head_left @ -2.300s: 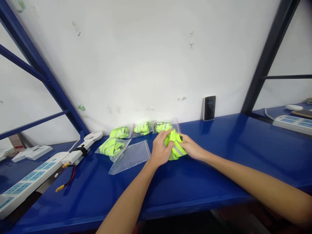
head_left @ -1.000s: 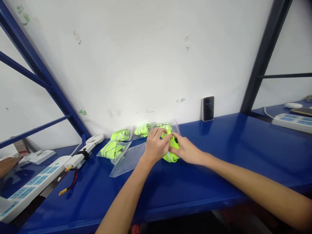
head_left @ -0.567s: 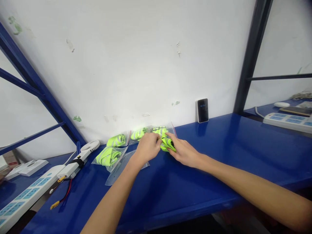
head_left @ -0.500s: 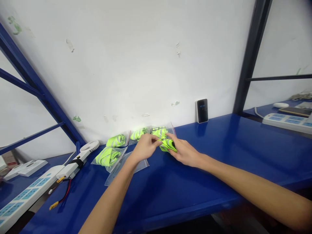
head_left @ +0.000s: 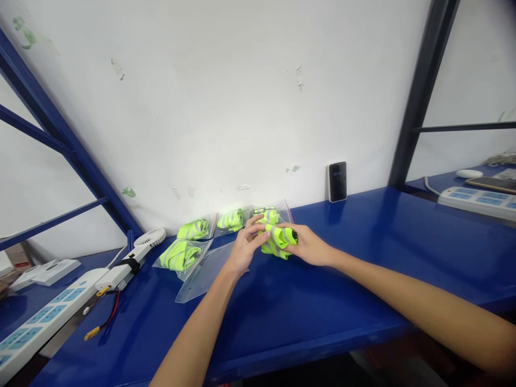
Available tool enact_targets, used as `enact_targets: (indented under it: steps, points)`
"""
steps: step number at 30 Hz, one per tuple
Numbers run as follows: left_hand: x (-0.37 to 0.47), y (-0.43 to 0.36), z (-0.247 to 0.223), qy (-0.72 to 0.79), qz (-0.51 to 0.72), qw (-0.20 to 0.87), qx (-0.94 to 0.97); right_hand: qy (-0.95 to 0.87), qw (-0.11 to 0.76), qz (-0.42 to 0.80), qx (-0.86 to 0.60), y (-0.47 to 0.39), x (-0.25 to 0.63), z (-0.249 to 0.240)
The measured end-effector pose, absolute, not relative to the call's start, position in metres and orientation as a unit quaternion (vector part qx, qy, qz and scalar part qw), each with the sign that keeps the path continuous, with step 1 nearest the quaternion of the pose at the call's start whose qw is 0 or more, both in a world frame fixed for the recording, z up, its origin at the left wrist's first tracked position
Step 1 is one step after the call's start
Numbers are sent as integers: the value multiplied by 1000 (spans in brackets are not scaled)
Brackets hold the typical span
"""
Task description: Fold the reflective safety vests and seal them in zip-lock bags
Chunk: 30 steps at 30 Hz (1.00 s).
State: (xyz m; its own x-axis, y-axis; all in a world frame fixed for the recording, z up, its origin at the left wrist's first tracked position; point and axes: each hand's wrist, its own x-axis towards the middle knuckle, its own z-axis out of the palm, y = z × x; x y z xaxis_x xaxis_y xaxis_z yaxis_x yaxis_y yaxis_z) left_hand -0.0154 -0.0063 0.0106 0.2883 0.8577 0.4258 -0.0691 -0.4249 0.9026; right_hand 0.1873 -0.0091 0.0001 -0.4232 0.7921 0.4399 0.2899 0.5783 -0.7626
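Observation:
Both of my hands are on a folded neon-yellow vest (head_left: 278, 240) with grey reflective strips, just above the blue table. My right hand (head_left: 310, 245) grips its right side, with the fingers partly hidden behind the cloth. At its left edge, my left hand (head_left: 246, 244) pinches the fabric between thumb and fingers. Behind them lies a bagged yellow bundle (head_left: 269, 215). Three more clear bags with yellow bundles sit to the left: one (head_left: 231, 219) near the wall, one (head_left: 194, 230) beside it, one (head_left: 180, 256) in front. A flat clear bag (head_left: 207, 274) lies by my left forearm.
A black-screened device (head_left: 337, 181) leans by the wall on the blue table (head_left: 322, 317). At left are a small white fan (head_left: 151, 236), a power strip (head_left: 50, 312) and a cable with yellow connectors (head_left: 92, 333). Another power strip (head_left: 479, 200) lies at right, past a dark post.
The vest is lifted slightly and its folds have shifted. My left hand has moved a little right, its fingers now raised along the cloth. The camera view has shifted slightly.

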Motion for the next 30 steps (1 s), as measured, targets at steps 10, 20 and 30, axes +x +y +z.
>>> enact_targets:
  steps: [10,20,30]
  points:
    - [-4,-21,12,372,482,258,750,-633,425,558,-327,-21,173,4]
    - [10,-14,-2,330,650,416,544,-770,405,355,-342,-21,174,-4]
    - [-4,-15,3,357,571,440,593,-829,396,226,-324,-28,175,-7]
